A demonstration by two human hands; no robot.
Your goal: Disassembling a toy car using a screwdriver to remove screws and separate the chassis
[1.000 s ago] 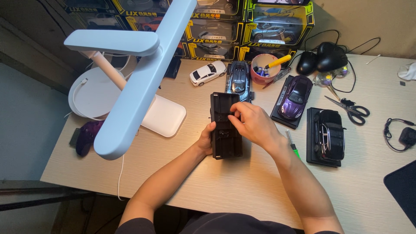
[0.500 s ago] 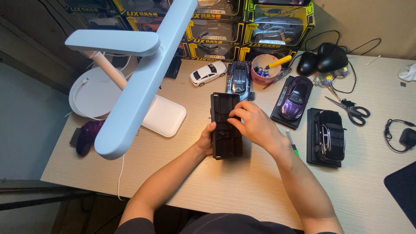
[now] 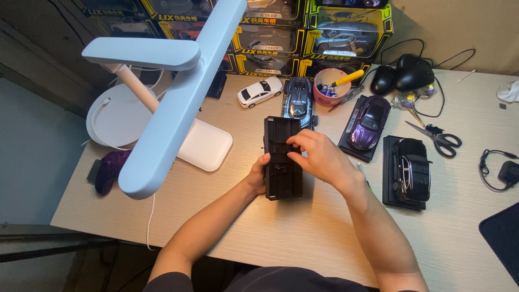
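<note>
A white lamp (image 3: 167,103) fills the upper left of the frame. At centre, on the desk (image 3: 303,232), lies a black base (image 3: 283,158), underside up. The left hand (image 3: 256,176) grips its left edge; the right hand (image 3: 319,158) rests on top, fingertips pressed to its middle, perhaps working a fastener. To the right, two cars (image 3: 369,115) sit on bases; above centre, two (image 3: 298,96) stand loose. Whether a car hangs under this base is hidden.
</note>
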